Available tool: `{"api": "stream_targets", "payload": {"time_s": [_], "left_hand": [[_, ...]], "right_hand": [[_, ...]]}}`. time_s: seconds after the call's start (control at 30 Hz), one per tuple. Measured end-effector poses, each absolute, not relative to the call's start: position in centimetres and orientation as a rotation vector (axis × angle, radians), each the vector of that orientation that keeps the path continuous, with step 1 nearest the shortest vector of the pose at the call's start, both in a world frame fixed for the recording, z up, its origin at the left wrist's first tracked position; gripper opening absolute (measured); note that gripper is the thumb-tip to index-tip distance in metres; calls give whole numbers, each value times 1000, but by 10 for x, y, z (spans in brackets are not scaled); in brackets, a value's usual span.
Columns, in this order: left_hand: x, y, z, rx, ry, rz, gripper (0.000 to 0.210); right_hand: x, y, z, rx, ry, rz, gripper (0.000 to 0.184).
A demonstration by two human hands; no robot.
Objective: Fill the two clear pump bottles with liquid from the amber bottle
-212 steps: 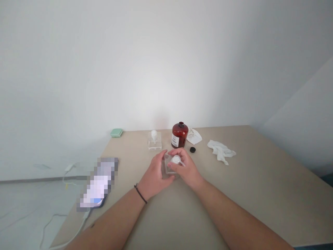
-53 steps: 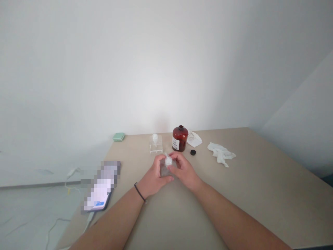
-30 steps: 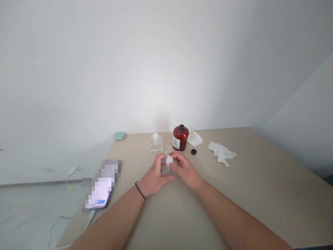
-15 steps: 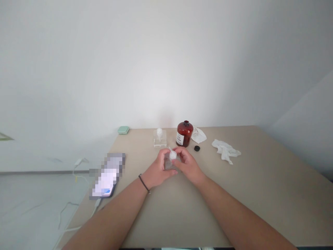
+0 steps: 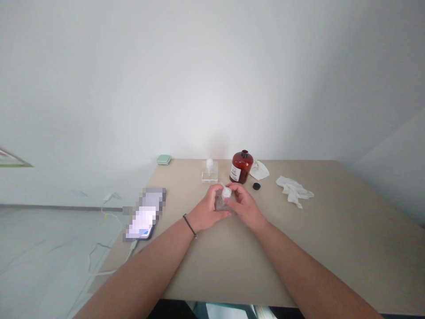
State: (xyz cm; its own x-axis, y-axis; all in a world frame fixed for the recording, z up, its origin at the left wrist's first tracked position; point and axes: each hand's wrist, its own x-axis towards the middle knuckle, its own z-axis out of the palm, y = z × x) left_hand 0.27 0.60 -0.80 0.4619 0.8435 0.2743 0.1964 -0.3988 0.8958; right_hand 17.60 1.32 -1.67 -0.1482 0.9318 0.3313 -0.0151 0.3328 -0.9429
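clear boxy bottle [image 5: 219, 204] with white pump top [image 5: 226, 192]

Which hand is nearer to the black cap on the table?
Right. The right hand is slightly left of the black cap and closer to the camera; the left hand is farther left, on the left side of the clear pump bottle.

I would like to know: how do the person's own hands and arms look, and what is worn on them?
The left hand and right hand wear no gloves. No sleeve shows on the left forearm or right forearm. A thin dark wristband circles the left wrist, with a tiny pale detail.
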Motion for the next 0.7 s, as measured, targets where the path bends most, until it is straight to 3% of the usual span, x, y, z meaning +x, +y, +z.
{"api": "stream_targets", "payload": {"time_s": [0.7], "left_hand": [[4,6,-6,1851,844,981,66]], "right_hand": [[180,9,-11,-926,-1525,1029,31]]}}
